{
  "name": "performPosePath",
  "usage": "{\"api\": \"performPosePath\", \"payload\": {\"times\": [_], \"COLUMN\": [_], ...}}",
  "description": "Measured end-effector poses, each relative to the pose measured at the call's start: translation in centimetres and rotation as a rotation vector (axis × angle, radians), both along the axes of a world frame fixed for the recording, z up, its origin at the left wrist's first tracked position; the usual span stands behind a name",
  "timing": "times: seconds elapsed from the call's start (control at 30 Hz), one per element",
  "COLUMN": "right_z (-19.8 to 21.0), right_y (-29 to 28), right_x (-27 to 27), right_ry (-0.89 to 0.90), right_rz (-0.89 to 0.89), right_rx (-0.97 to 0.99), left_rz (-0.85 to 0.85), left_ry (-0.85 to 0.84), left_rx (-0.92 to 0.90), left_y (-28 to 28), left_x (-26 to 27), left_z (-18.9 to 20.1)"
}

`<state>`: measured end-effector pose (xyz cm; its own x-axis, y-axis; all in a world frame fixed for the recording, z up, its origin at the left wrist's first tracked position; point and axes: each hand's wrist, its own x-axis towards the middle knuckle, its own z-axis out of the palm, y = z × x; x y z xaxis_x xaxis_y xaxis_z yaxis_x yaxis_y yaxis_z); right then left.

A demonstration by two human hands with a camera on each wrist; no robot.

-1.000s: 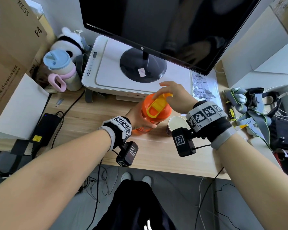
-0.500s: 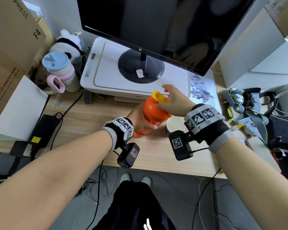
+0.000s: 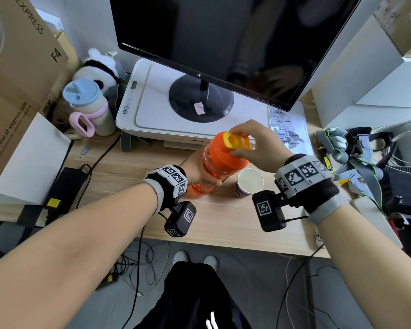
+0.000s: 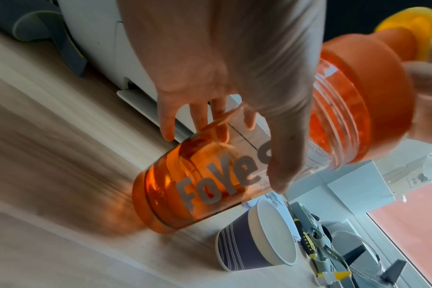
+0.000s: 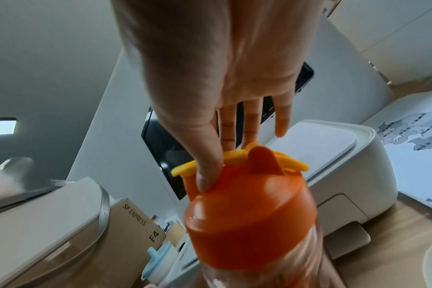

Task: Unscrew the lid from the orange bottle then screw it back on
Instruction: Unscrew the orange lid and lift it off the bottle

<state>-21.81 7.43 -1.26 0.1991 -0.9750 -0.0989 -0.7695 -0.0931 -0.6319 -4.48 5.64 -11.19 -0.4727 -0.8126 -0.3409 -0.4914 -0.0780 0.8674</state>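
Head view: orange bottle (image 3: 214, 169) tilted, base on surface (image 3: 133, 167) beside paper cup (image 3: 249, 184). Left hand (image 3: 197, 172) grips body; right hand (image 3: 259, 143) pinches lid (image 3: 228, 153). Lid seated, threads probably partly engaged; turning unfinished.

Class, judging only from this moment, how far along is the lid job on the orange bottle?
Done: nothing certain; the lid sits on the orange bottle, which stands on the desk. In hand: the left hand grips the body and the right hand holds the lid's top. Whether it is coming off or going back on cannot be told.
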Motion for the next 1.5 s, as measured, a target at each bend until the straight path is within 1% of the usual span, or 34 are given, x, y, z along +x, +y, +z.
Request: {"api": "performPosePath", "payload": {"times": [0.07, 0.13, 0.27, 0.3, 0.37, 0.43, 0.53, 0.63, 0.77, 0.83, 0.9, 1.03, 1.17, 1.33, 1.5], "right_z": [0.3, 0.5, -0.4, -0.9, -2.1, -3.4, -5.2, -6.8, -8.4, -8.9, -9.6, -10.7, -11.0, -11.0, -11.3], "right_y": [-0.1, -0.3, 0.0, 0.3, 0.8, 1.2, 1.8, 2.3, 3.1, 3.5, 3.7, 3.8, 4.0, 4.2, 4.5], "right_x": [-0.9, -1.8, -3.4, -3.7, -4.3, -5.0, -6.3, -7.5, -8.7, -9.2, -9.5, -9.9, -10.0, -10.0, -10.0], "right_ry": [-0.050, -0.129, -0.477, -0.543, -0.605, -0.592, -0.532, -0.490, -0.473, -0.469, -0.468, -0.536, -0.608, -0.638, -0.638], "right_rz": [-0.045, -0.140, -0.352, -0.393, -0.471, -0.551, -0.667, -0.749, -0.833, -0.859, -0.874, -0.953, -1.016, -1.058, -1.054], "right_rx": [-0.016, 0.000, 0.151, 0.190, 0.227, 0.217, 0.208, 0.206, 0.177, 0.159, 0.182, 0.240, 0.246, 0.224, 0.217], "left_rz": [-0.004, 0.015, 0.057, 0.058, 0.037, 0.008, -0.047, -0.081, -0.134, -0.166, -0.198, -0.254, -0.306, -0.348, -0.373], "left_ry": [-0.020, -0.025, -0.061, -0.065, -0.090, -0.146, -0.295, -0.413, -0.519, -0.568, -0.617, -0.708, -0.788, -0.872, -0.924], "left_rx": [-0.014, -0.016, -0.031, -0.030, -0.030, -0.040, -0.080, -0.072, -0.062, -0.067, -0.082, -0.125, -0.164, -0.189, -0.213], "left_y": [-0.1, 0.0, 0.1, 0.1, 0.0, 0.0, 0.0, 0.0, 0.0, 0.0, -0.1, 0.0, -0.1, -0.4, -0.5], "left_x": [0.1, 0.3, 0.5, 0.5, 0.2, 0.0, -0.6, -0.9, -1.4, -1.9, -2.3, -3.2, -4.0, -4.5, -4.8], "left_z": [-0.2, -0.6, -0.9, -0.8, -0.6, -0.5, -0.1, 0.3, 0.9, 1.3, 1.7, 2.3, 2.5, 2.8, 3.0]}}
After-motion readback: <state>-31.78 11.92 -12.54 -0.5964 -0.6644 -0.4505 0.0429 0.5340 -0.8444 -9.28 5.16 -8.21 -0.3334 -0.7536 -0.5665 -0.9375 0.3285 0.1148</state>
